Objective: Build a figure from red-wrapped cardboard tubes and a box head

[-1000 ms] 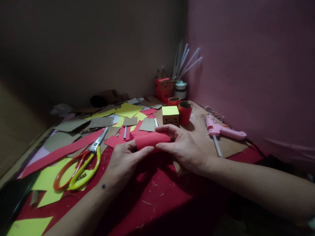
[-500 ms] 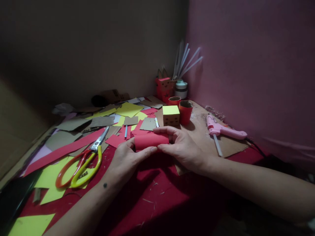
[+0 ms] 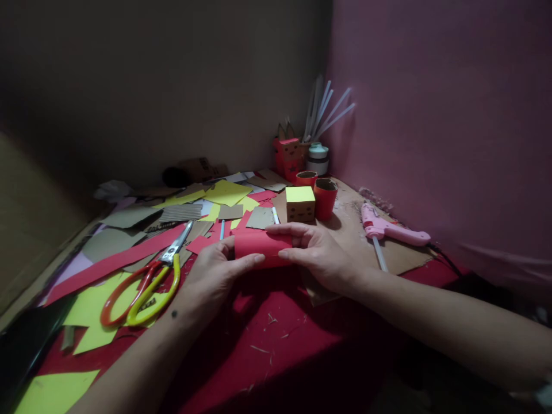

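Between my two hands lies a red paper tube (image 3: 259,246), held sideways above the red tabletop (image 3: 276,345). My left hand (image 3: 219,261) closes on its left end, thumb along the near side. At the right end my right hand (image 3: 319,253) grips it, with fingers over the top and thumb in front. Just beyond stand a small cardboard box (image 3: 301,211) with a yellow top and two upright red tubes (image 3: 326,198). Scissors (image 3: 170,261) with red and yellow handles rest left of my left hand.
A pink glue gun (image 3: 392,227) lies on a cardboard sheet (image 3: 405,261) at the right. Paper and cardboard scraps (image 3: 226,192) cover the left and back. In the corner are a red box figure (image 3: 288,155), a white-lidded jar (image 3: 318,158) and several glue sticks (image 3: 338,112).
My left thumb has slid slightly left along the red paper tube, and more of its front shows. Both hands still hold it in nearly the same place.
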Demonstrator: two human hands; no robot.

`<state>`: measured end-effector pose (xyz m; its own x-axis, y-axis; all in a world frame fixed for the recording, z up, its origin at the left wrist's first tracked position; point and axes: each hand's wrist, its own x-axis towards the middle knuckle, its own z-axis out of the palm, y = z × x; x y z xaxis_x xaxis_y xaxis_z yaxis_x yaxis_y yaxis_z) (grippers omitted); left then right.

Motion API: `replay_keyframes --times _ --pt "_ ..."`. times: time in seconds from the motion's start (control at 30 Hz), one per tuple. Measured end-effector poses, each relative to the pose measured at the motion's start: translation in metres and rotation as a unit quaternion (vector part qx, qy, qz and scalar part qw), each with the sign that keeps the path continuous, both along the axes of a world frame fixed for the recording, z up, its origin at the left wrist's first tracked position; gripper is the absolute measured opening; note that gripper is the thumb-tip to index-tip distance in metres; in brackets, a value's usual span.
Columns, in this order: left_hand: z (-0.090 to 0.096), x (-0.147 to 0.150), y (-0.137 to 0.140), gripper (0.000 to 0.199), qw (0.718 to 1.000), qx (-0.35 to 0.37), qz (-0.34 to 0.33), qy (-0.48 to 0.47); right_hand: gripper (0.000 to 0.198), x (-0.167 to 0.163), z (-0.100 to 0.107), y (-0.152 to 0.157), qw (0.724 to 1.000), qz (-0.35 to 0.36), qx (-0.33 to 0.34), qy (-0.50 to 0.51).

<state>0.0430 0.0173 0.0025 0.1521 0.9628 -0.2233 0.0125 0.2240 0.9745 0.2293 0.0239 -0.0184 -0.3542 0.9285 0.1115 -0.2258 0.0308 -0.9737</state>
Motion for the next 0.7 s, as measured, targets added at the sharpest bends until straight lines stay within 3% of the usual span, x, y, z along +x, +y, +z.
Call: replay_keyframes --times 0.23,0.33,0.53,0.7 --pt "0.0010 -0.0027 0.0028 0.035 0.999 0.012 -0.012 -0.050 0.058 0.0019 -0.0043 0.0099 0.992 0.034 -0.074 0.093" --pt "0.0020 -0.0037 0.0039 0.034 0.998 0.015 -0.002 -0.069 0.061 0.0033 -0.0035 0.0108 0.992 0.031 -0.047 0.116" --pt "-0.0025 -0.0067 0.0055 0.036 0.996 0.028 0.002 -0.079 0.035 0.0020 -0.0014 0.0074 0.992 -0.110 -0.032 0.060" --pt "0.0001 -0.0054 0.0031 0.038 0.996 0.031 -0.018 -0.077 0.015 0.0023 -0.0034 0.0059 0.998 -0.055 -0.027 0.020"
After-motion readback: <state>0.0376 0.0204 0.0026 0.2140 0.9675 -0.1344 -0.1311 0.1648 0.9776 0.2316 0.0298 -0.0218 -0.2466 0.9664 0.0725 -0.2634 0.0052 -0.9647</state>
